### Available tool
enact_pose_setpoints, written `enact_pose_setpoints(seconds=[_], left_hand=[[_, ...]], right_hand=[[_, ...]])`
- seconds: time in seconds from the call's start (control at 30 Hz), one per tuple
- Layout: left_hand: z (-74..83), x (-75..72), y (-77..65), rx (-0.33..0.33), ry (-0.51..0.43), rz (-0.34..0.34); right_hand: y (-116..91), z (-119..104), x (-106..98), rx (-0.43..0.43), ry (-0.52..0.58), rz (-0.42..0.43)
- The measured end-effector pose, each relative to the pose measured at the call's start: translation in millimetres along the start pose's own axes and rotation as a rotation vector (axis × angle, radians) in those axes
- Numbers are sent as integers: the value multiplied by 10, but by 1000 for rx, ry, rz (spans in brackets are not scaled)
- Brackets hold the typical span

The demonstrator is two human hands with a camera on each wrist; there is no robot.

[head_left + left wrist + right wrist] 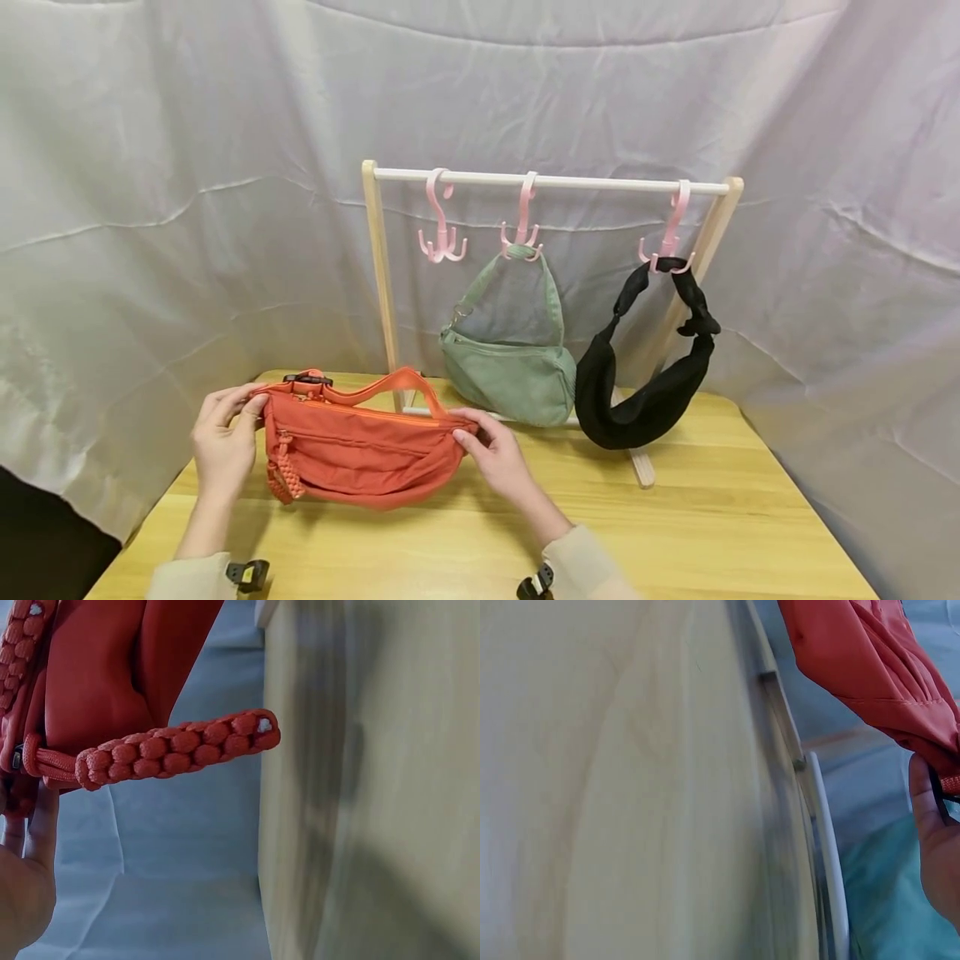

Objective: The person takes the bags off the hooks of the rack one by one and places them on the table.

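An orange-red waist bag point(360, 454) is held up above the table by both hands, its strap arching over the top. My left hand point(225, 442) pinches its left end, near a black buckle point(307, 379). At the other end, my right hand point(498, 458) grips the corner between thumb and fingers. Braided zipper pulls point(285, 475) dangle at the bag's left side; one braided pull point(180, 750) shows close up in the left wrist view. In the right wrist view the right thumb presses against the red fabric point(877, 675).
Behind the bag stands a wood-and-white rack point(600, 182). One pink hook point(442, 237) hangs bare at the left. A green bag point(510, 379) and a black bag point(645, 412) hang from two other pink hooks. Grey cloth point(187, 167) surrounds the wooden table point(697, 517).
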State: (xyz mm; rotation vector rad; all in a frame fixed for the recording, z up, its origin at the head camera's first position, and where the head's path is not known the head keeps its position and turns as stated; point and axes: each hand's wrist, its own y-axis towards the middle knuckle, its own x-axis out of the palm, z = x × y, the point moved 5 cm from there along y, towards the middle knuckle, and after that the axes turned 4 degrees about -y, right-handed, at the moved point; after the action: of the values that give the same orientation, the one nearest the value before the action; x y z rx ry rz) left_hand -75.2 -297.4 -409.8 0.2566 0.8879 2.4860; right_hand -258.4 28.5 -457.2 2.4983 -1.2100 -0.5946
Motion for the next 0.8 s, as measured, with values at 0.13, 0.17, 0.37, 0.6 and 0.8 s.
enact_pose_setpoints(seconds=[0.13, 0.17, 0.37, 0.6, 0.8], left_hand=[[-72, -108, 26, -9, 28, 16], [-86, -131, 34, -11, 28, 17], [-188, -254, 85, -22, 41, 21], [-351, -370, 170, -54, 98, 24], [-453, -471, 275, -71, 218, 3]], right_hand=[[24, 23, 136, 3, -1, -7], [32, 30, 168, 4, -2, -9], [94, 65, 352, -1, -24, -21], [167, 88, 530, 3, -47, -39], [264, 107, 686, -20, -93, -56]])
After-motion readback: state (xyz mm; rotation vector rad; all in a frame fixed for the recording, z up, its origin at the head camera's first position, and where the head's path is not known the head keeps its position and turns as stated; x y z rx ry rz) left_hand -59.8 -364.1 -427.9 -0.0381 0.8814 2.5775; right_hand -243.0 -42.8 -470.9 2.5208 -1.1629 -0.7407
